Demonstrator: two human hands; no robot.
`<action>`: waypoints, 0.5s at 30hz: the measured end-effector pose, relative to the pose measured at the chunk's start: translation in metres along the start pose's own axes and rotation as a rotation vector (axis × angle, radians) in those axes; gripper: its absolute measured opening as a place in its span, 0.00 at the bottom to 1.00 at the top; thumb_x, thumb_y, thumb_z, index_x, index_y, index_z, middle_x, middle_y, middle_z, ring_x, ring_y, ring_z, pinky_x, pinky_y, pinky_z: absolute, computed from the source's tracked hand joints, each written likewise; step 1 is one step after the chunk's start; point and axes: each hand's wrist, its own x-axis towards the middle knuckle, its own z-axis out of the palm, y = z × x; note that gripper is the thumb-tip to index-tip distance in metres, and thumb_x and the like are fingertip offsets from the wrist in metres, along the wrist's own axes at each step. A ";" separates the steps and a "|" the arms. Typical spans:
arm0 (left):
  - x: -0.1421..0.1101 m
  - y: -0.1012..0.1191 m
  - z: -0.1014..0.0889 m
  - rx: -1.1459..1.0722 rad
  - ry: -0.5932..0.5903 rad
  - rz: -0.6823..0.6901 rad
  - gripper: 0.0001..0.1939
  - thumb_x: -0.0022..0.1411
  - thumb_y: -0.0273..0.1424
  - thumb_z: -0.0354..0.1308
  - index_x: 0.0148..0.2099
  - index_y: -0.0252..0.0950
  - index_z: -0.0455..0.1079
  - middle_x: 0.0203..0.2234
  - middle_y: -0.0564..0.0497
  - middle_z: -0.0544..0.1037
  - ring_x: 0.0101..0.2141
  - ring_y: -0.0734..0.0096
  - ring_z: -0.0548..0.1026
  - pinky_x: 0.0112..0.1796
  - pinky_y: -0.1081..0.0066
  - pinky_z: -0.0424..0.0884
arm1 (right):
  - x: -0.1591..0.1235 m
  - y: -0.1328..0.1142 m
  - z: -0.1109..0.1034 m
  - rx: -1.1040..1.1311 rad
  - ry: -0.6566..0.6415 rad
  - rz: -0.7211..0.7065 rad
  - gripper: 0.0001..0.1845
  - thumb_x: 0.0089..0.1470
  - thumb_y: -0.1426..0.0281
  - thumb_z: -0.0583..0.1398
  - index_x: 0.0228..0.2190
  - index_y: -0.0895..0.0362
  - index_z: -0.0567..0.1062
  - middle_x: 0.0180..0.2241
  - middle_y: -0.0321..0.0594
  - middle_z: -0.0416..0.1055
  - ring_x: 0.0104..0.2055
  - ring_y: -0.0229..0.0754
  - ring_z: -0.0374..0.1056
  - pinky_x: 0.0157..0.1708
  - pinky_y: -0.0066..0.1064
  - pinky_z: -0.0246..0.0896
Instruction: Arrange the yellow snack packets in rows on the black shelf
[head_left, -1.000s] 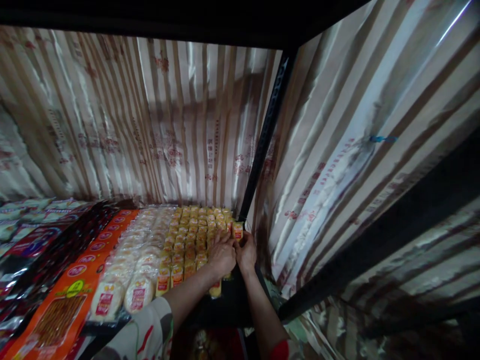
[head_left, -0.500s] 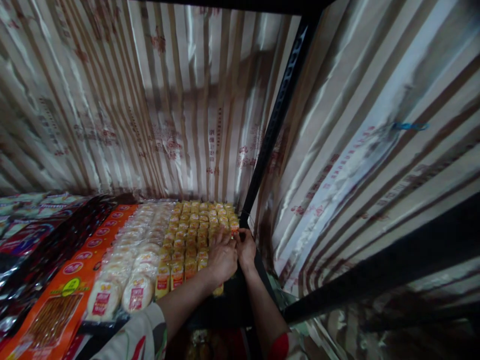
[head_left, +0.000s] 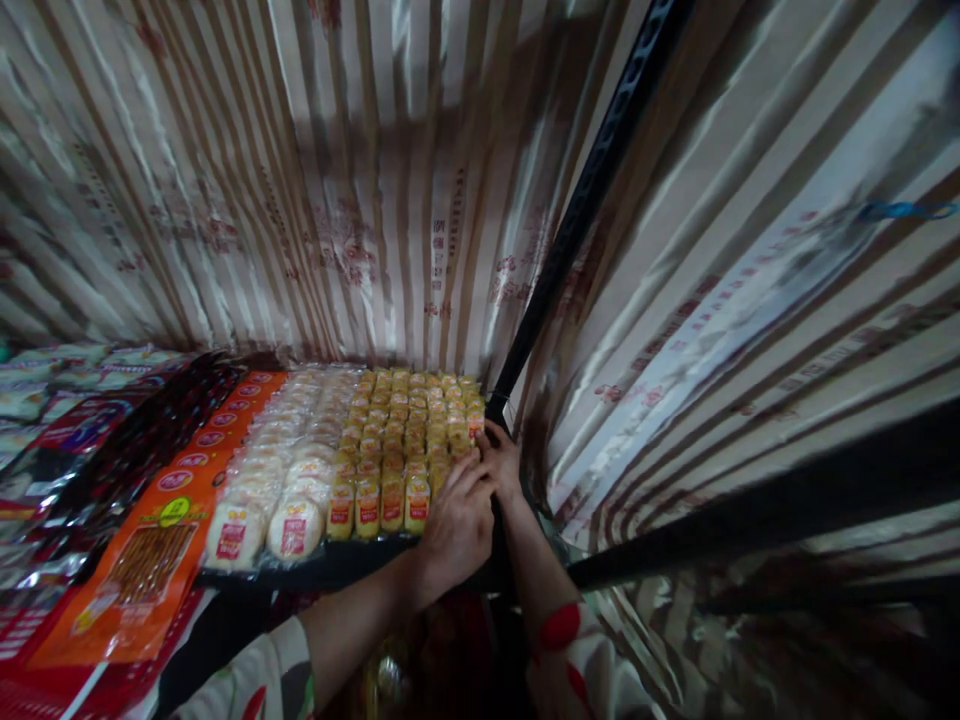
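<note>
Rows of small yellow wrapped cakes [head_left: 392, 500] with red labels stand packed together on a dark shelf. Over the front right corner of these rows is my left hand [head_left: 459, 515], its fingers bent and held close together. My right hand [head_left: 501, 465] is at the right end of the rows, touching my left fingertips. Its thumb and fingers are curled in beside a red-labelled wrapped cake [head_left: 475, 425]. Whatever lies between the fingers of either hand is hidden.
Left of the yellow cakes are rows of round white wrapped crackers [head_left: 296, 525], an orange snack packet [head_left: 161, 530] and dark shiny packets [head_left: 120, 450]. A black metal post [head_left: 559, 265] rises behind my right hand. Striped, creased sheeting [head_left: 375, 200] hangs behind.
The view has tilted down and shifted. My left hand has drawn back toward the front right corner of the yellow cakes, uncovering more of them. My right hand stays at their right edge.
</note>
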 end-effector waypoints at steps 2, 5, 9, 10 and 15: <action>-0.023 0.005 -0.002 -0.072 0.010 0.060 0.19 0.57 0.20 0.43 0.47 0.35 0.68 0.50 0.47 0.70 0.56 0.65 0.60 0.56 0.60 0.60 | -0.003 -0.002 -0.004 0.011 -0.003 0.034 0.24 0.48 0.59 0.54 0.43 0.59 0.72 0.44 0.45 0.73 0.46 0.44 0.66 0.49 0.38 0.58; -0.066 0.010 -0.004 -0.174 -0.020 0.092 0.18 0.57 0.20 0.43 0.45 0.35 0.69 0.44 0.46 0.74 0.49 0.68 0.68 0.51 0.66 0.65 | -0.018 -0.008 -0.011 0.087 0.141 0.057 0.25 0.49 0.60 0.54 0.45 0.62 0.70 0.46 0.48 0.70 0.48 0.44 0.65 0.52 0.38 0.55; -0.130 0.003 -0.002 -0.257 -0.139 -0.071 0.15 0.60 0.24 0.43 0.40 0.34 0.71 0.37 0.46 0.76 0.41 0.69 0.71 0.44 0.69 0.68 | -0.071 -0.037 -0.022 0.241 0.315 0.043 0.22 0.52 0.60 0.52 0.44 0.61 0.70 0.43 0.47 0.71 0.45 0.43 0.67 0.46 0.36 0.61; -0.144 -0.002 0.001 -0.263 -0.180 -0.135 0.15 0.60 0.24 0.42 0.39 0.35 0.71 0.36 0.46 0.76 0.39 0.69 0.72 0.42 0.69 0.68 | -0.090 -0.048 -0.025 0.286 0.339 0.027 0.21 0.53 0.60 0.52 0.43 0.60 0.70 0.42 0.46 0.71 0.45 0.42 0.67 0.44 0.35 0.61; -0.200 -0.032 0.016 -0.261 -0.302 -0.519 0.15 0.60 0.27 0.45 0.41 0.36 0.72 0.38 0.45 0.77 0.40 0.63 0.73 0.43 0.66 0.67 | -0.195 -0.086 -0.028 0.323 0.144 0.070 0.16 0.55 0.60 0.53 0.38 0.57 0.72 0.33 0.40 0.74 0.35 0.38 0.68 0.37 0.30 0.62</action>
